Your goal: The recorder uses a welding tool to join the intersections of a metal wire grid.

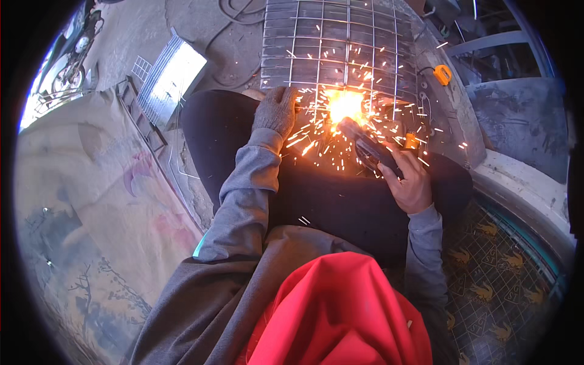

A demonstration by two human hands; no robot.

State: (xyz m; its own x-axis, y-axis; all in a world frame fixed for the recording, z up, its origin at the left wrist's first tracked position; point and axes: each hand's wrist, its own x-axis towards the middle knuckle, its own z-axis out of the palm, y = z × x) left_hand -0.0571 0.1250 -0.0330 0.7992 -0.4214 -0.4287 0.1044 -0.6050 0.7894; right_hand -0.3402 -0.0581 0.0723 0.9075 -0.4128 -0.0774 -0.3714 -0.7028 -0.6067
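Observation:
A wire mesh (319, 42) of crossed metal rods lies in front of me, over a grey slab. My left hand (277, 114), in a grey knitted glove, is closed at the mesh's near left corner, its fingertips partly hidden. A dark welding electrode holder (367, 146) is gripped in my bare right hand (409, 182), its head pointing up and left at the mesh's near edge. At that tip burns a bright welding arc (345, 108), and sparks scatter all round it. The glare hides the rod and the spot being touched.
To the left stand a bright, glossy panel (173, 76) and a dark metal frame (141, 112). A cable (234, 24) curls on the concrete behind. Small orange objects (443, 75) lie at right. A patterned cloth (103, 213) covers the left side; a patterned mat (493, 286) lies lower right.

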